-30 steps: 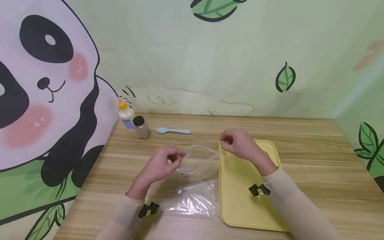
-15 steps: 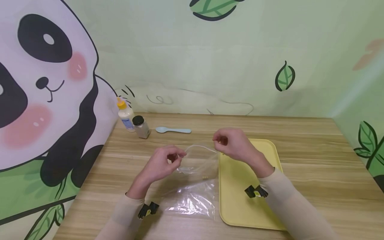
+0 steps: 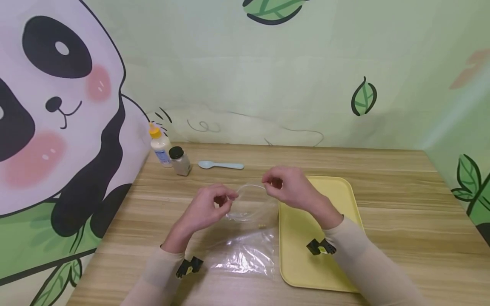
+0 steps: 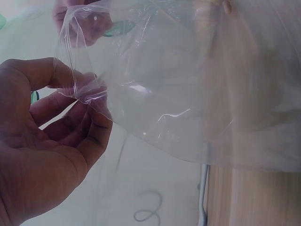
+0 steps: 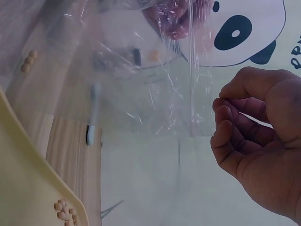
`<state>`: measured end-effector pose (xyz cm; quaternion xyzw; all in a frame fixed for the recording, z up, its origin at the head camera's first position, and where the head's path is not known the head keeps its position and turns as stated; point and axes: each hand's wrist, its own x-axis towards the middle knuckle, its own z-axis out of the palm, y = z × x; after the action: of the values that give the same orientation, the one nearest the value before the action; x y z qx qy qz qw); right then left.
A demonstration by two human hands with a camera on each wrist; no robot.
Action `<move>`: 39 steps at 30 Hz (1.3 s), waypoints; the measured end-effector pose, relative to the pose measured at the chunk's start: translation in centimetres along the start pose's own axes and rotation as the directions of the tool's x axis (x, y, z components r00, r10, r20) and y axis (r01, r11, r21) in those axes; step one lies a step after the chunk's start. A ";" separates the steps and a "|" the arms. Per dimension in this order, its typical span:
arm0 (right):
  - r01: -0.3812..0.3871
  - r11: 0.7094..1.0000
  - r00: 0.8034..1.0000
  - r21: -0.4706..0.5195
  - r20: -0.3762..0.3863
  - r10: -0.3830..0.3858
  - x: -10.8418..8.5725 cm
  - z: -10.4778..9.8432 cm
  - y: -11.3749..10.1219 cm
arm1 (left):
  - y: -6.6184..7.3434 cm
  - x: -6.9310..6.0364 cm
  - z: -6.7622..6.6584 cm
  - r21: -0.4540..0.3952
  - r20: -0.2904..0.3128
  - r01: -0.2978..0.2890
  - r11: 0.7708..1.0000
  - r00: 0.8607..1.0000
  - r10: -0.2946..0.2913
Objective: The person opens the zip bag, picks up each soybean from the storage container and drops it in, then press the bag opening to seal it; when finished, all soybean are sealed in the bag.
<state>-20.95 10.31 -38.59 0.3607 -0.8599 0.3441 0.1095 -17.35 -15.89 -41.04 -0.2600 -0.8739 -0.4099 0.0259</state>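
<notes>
A clear zip bag (image 3: pixel 245 250) stands with its mouth spread above the table. My left hand (image 3: pixel 208 206) pinches the left side of its rim, with crumpled film between thumb and fingers (image 4: pixel 96 129) in the left wrist view. Several small tan beads (image 3: pixel 262 226) show through the bag, also in the right wrist view as beads (image 5: pixel 29 61). My right hand (image 3: pixel 292 189) hovers at the right of the bag's mouth. Its thumb and fingertips (image 5: pixel 221 101) meet in a pinch, apparently on a small bead almost wholly hidden by them.
A yellow tray (image 3: pixel 306 259) lies right of the bag under my right forearm, with more tan beads (image 5: pixel 62 215) in its far left corner. At the back left stand a yellow-capped bottle (image 3: pixel 160 148) and a black-lidded jar (image 3: pixel 180 163). A light blue spoon (image 3: pixel 222 165) lies beside them.
My right hand has moved left, from over the beads in the tray's corner to the bag's mouth, still pinching. The left hand stays on the bag's rim.
</notes>
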 end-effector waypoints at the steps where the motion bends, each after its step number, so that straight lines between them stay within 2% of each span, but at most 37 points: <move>1: 0.000 1.000 1.000 0.004 0.004 0.000 0.0 0.1 -0.1 | 0.0 0.0 0.0 0.000 -0.001 -0.002 1.000 1.000 0.002; 19: 0.044 0.997 0.998 0.061 0.033 -0.047 0.1 1.6 -0.8 | -0.1 0.0 0.2 0.006 0.001 -0.019 1.000 1.000 0.019; 26: 0.065 0.997 0.993 0.034 0.092 -0.068 0.2 1.9 -1.1 | 0.0 0.0 0.1 0.004 0.004 -0.009 1.000 1.000 0.009; 32: 0.052 0.999 0.984 0.000 0.168 -0.051 0.1 2.2 -1.1 | 0.0 0.0 0.0 0.003 0.011 -0.006 1.000 1.000 0.006; 39: 0.076 0.997 0.982 0.010 0.170 -0.077 0.1 2.3 -0.9 | 0.0 0.0 0.0 0.004 0.009 0.002 1.000 1.000 -0.002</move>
<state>-20.24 8.27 -39.76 0.4219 -0.8511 0.3088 0.0481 -17.38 -15.88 -41.07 -0.2610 -0.8752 -0.4068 0.0221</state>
